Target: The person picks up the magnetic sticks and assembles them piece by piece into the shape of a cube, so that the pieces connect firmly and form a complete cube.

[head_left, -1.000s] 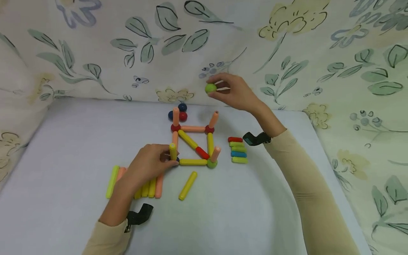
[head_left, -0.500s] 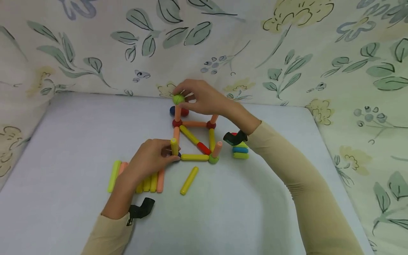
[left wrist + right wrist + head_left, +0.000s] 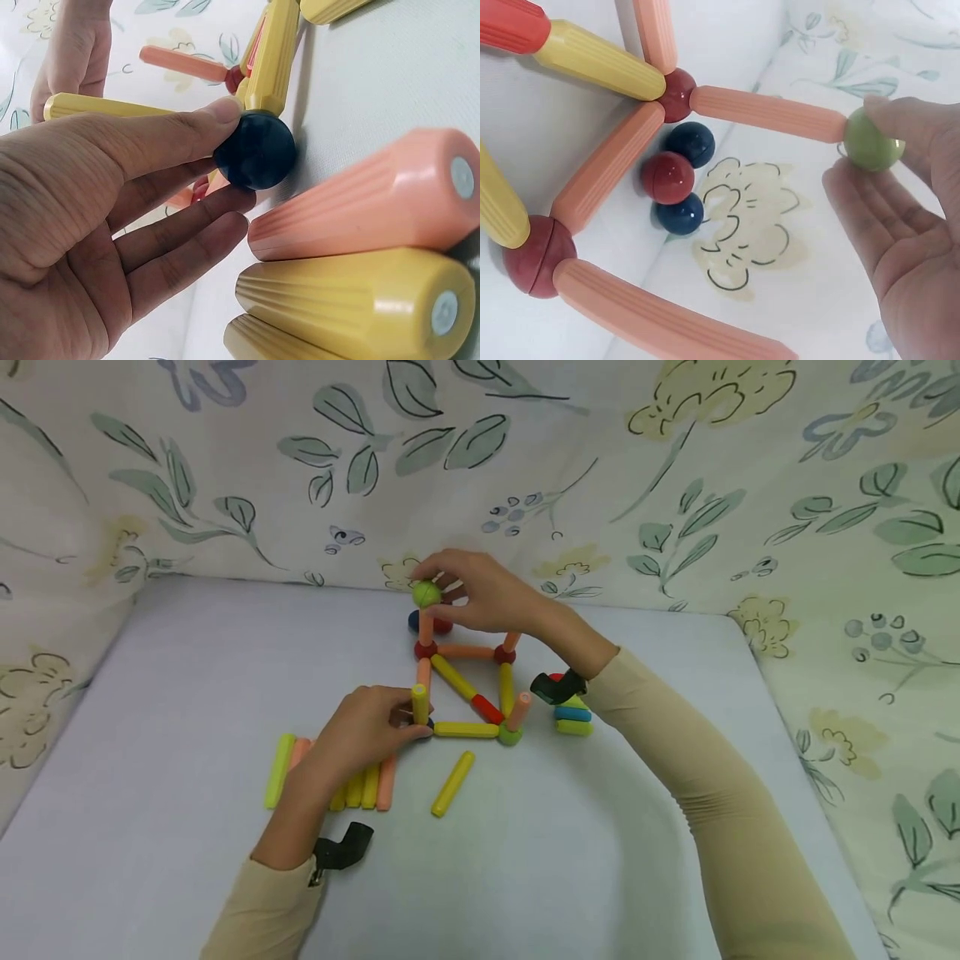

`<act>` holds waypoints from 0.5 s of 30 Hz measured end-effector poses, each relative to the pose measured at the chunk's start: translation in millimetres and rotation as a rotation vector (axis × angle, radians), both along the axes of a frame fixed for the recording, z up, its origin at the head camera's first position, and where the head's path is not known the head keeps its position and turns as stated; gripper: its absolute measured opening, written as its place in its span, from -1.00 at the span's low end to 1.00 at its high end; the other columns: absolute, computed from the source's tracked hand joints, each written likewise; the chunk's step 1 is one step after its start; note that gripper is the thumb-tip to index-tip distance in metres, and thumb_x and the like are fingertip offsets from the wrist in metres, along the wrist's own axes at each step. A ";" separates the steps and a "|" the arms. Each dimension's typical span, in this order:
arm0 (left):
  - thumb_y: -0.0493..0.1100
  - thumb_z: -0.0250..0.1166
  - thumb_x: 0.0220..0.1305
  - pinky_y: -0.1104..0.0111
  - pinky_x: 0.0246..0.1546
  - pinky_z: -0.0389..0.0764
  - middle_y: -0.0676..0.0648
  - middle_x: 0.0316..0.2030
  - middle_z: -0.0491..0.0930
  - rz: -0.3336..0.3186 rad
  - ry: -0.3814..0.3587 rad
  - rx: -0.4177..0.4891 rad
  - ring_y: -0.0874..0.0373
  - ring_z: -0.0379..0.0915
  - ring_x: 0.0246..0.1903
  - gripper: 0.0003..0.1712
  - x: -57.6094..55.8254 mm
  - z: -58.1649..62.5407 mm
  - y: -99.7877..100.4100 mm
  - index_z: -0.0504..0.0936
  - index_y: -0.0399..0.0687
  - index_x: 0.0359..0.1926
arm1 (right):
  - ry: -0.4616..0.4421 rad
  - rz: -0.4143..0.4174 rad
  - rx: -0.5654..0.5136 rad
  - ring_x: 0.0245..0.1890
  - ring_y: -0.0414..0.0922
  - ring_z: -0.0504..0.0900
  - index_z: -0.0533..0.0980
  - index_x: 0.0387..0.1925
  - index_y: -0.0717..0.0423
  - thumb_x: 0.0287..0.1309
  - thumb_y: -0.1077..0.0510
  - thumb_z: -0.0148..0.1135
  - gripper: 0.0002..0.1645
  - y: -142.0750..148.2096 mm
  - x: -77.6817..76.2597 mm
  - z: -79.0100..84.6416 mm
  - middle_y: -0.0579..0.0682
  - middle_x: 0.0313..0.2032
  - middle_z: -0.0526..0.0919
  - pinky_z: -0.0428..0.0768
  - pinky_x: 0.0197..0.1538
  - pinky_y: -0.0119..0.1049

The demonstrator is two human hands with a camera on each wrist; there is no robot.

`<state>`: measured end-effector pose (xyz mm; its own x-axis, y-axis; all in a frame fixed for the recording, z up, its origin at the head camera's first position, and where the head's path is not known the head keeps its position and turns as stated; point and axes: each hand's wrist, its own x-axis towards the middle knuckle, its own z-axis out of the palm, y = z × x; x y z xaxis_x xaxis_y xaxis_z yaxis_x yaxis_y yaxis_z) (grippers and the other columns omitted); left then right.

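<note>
Head view: right hand (image 3: 480, 589) pinches green ball (image 3: 427, 594), touching top of upright orange stick (image 3: 426, 628)! Left hand (image 3: 366, 727) pinches dark blue ball (image 3: 259, 154), near-left corner of stick frame (image 3: 467, 729), upright yellow stick (image 3: 420, 704) just above. Loose yellow stick (image 3: 453, 783) lies on counter (image 3: 570, 860).

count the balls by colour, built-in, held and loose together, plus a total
Red balls: 3
Dark blue balls: 3
Green balls: 2
Total: 8
</note>
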<state>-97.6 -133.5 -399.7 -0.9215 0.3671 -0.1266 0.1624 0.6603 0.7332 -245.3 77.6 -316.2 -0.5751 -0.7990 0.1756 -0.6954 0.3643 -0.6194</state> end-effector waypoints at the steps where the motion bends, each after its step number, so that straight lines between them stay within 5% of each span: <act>1: -0.06 0.54 0.32 0.05 0.06 0.71 0.11 -0.21 0.80 0.000 -0.001 -0.001 0.11 0.78 -0.08 -0.88 -0.1 0.2 0.4 0.75 0.12 -0.20 | -0.001 0.000 0.000 0.14 -0.07 0.70 0.52 0.28 0.26 0.34 0.24 0.44 -0.47 0.7 -0.1 0.0 0.11 0.19 0.63 0.71 0.17 -0.25; 8: -0.07 0.54 0.31 0.05 0.07 0.71 0.10 -0.20 0.81 -0.002 -0.005 0.004 0.11 0.78 -0.08 -0.87 0.9 1.8 2.7 0.75 0.09 -0.21 | 0.017 -0.028 0.040 0.23 -0.05 0.65 0.46 0.38 0.23 0.37 0.15 0.43 -0.37 11.7 1.4 7.5 0.12 0.31 0.58 0.67 0.26 -0.19; 15: -0.06 0.55 0.30 0.04 0.06 0.72 0.08 -0.22 0.81 0.009 0.005 -0.004 0.09 0.78 -0.09 -0.86 2.9 3.5 1.5 0.75 0.08 -0.22 | 0.113 -0.183 -0.012 0.25 -0.07 0.62 0.51 0.35 0.17 0.46 0.09 0.33 -0.47 49.0 23.6 30.1 0.05 0.28 0.61 0.62 0.32 -0.20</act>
